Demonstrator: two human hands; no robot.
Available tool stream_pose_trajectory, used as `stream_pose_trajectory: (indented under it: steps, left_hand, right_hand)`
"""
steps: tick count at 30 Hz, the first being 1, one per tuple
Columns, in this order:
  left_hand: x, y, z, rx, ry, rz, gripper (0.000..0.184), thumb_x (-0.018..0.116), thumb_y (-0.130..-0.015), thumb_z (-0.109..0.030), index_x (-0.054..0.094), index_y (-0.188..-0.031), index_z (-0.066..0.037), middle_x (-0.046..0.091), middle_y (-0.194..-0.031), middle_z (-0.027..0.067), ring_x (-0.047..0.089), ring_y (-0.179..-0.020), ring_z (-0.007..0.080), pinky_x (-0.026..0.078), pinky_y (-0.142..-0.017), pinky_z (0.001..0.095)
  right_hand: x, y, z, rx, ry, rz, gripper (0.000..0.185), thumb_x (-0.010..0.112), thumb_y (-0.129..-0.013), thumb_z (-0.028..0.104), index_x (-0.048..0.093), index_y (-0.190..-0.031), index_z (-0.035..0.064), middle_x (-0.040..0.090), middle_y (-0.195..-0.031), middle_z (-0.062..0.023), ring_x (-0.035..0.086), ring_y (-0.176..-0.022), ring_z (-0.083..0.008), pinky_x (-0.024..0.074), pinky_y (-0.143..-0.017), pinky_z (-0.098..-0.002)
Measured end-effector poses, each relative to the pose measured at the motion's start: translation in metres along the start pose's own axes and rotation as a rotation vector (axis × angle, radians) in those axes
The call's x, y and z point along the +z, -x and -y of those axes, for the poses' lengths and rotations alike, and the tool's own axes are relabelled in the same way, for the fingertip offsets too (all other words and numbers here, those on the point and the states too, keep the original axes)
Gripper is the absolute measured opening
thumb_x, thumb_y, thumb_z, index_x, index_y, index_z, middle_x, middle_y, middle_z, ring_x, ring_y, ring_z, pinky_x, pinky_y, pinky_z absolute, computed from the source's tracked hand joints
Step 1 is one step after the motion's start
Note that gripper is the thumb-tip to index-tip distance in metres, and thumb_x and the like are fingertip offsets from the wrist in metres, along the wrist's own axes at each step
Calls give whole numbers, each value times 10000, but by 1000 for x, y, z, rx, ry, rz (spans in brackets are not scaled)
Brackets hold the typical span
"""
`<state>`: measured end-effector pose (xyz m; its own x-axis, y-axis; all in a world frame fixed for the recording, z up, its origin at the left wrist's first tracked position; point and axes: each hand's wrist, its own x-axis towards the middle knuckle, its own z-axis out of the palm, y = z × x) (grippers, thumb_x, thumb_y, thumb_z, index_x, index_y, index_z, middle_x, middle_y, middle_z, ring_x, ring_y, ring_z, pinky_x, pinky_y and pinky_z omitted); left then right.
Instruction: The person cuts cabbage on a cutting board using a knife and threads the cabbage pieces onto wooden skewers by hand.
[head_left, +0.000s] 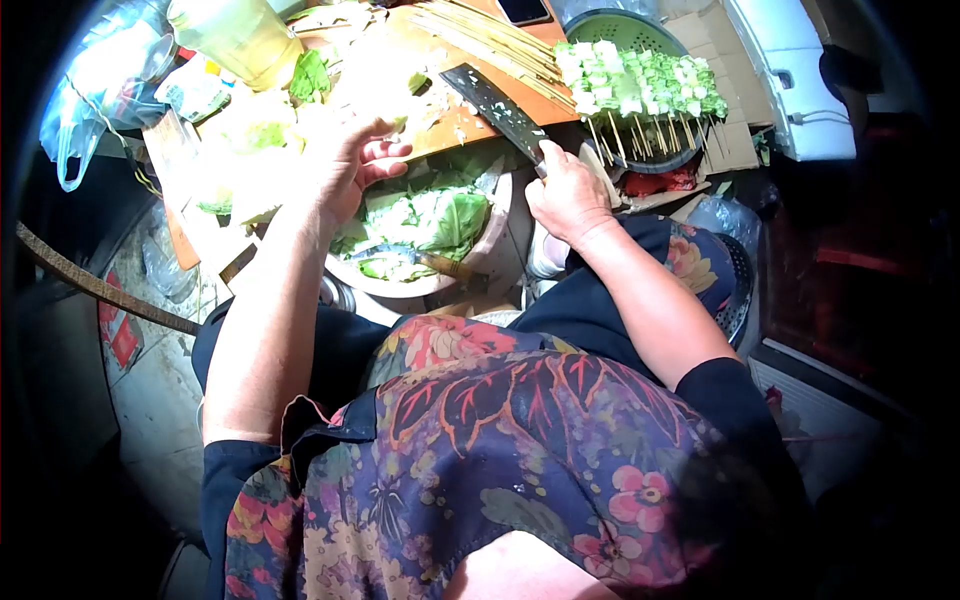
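Note:
My right hand (570, 195) is wrapped round the handle of a kitchen knife (492, 105). Its broad dark blade points up and left over the board's front edge, with pale vegetable bits stuck on it. My left hand (362, 165) hovers near the board's front edge, fingers apart and loosely bent. A small pale green scrap shows by its fingertips; whether it is held I cannot tell. Under both hands stands a basin (505, 215) of green cabbage leaves (440, 222). More leaves (262, 135) lie on the orange cutting board (455, 50), partly washed out by glare.
Bare bamboo skewers (490, 40) lie at the board's back. Right of them, skewered green vegetable pieces (640, 80) rest on a green colander (625, 32). A plastic jug (235, 40) and blue plastic bag (95, 110) stand left. A white box (800, 90) is far right.

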<state>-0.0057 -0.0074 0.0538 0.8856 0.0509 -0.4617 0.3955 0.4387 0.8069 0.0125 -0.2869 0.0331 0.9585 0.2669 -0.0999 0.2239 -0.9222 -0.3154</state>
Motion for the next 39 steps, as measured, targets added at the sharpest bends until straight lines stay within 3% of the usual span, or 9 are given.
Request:
stream_pose_trajectory:
  steps: [7, 9, 18, 21, 23, 27, 33, 36, 39]
  left_hand:
    - [0, -7, 2, -124, 163, -18, 227, 460, -958, -242, 491, -964, -17, 605, -790, 105, 691, -786, 243, 599, -656, 363]
    - [1, -6, 1, -137, 88, -2, 377, 416, -966, -257, 507, -1141, 65, 640, -993, 154, 665, -885, 248, 563, -775, 362]
    - [11, 1, 1, -76, 257, 70, 329, 626, -873, -99, 503, -1161, -1, 641, -1023, 152, 672, -912, 276, 570, -832, 378]
    - [11, -1, 5, -43, 236, 54, 292, 633, -877, -96, 511, -1132, -20, 638, -1015, 140, 673, -904, 272, 568, -832, 381]
    - [15, 1, 6, -33, 229, 39, 274, 630, -880, -87, 512, -1119, -23, 637, -1011, 133, 671, -908, 265, 565, -840, 381]
    - [28, 4, 11, 9, 264, 22, 260, 650, -878, -87, 537, -1100, -12, 632, -991, 112, 669, -886, 207, 570, -786, 304]
    - [39, 7, 18, 32, 243, 63, 264, 625, -894, -80, 540, -1127, 9, 607, -1067, 110, 637, -954, 180, 532, -855, 298]
    - [40, 6, 16, 20, 239, 90, 245, 609, -904, -81, 535, -1122, 5, 606, -1068, 97, 640, -945, 184, 536, -841, 293]
    - [41, 3, 12, 13, 241, 98, 270, 604, -915, -109, 514, -1151, -15, 619, -1051, 97, 650, -938, 193, 540, -822, 290]
  right_hand:
    - [28, -18, -4, 66, 108, 121, 562, 564, -812, 151, 376, -1336, 81, 560, -1105, -204, 552, -1063, -374, 449, -907, -475]
    - [35, -24, -5, 100, 78, 145, 590, 595, -813, 145, 354, -1348, 91, 543, -1138, -203, 533, -1094, -372, 438, -929, -467]
    - [37, -41, 4, 186, -24, 185, 631, 666, -798, 176, 375, -1352, 105, 541, -1174, -202, 512, -1140, -374, 415, -976, -462]
    - [30, -40, 16, 59, 45, -18, 562, 682, -791, 193, 467, -1299, 89, 574, -1128, -175, 579, -1044, -314, 465, -915, -417]
    - [14, -44, 32, -77, -400, 16, 485, 697, -791, 214, 547, -1224, 54, 624, -1003, -111, 622, -876, -191, 508, -804, -329]
    - [-9, -37, 69, -72, -965, 127, 406, 726, -786, 241, 590, -1091, 10, 656, -818, -82, 635, -711, -146, 530, -691, -280]
    - [-6, -45, 76, -98, -958, 53, 298, 719, -796, 173, 580, -984, -12, 654, -799, -70, 632, -686, -122, 530, -647, -260]
    - [-9, -50, 73, 150, -1290, 303, 166, 664, -810, 104, 576, -901, -3, 633, -752, -53, 591, -594, -90, 495, -526, -229]
    - [-28, -51, 72, 237, -1297, 452, 118, 651, -814, 70, 584, -891, 10, 606, -734, -42, 572, -612, -91, 479, -549, -231]
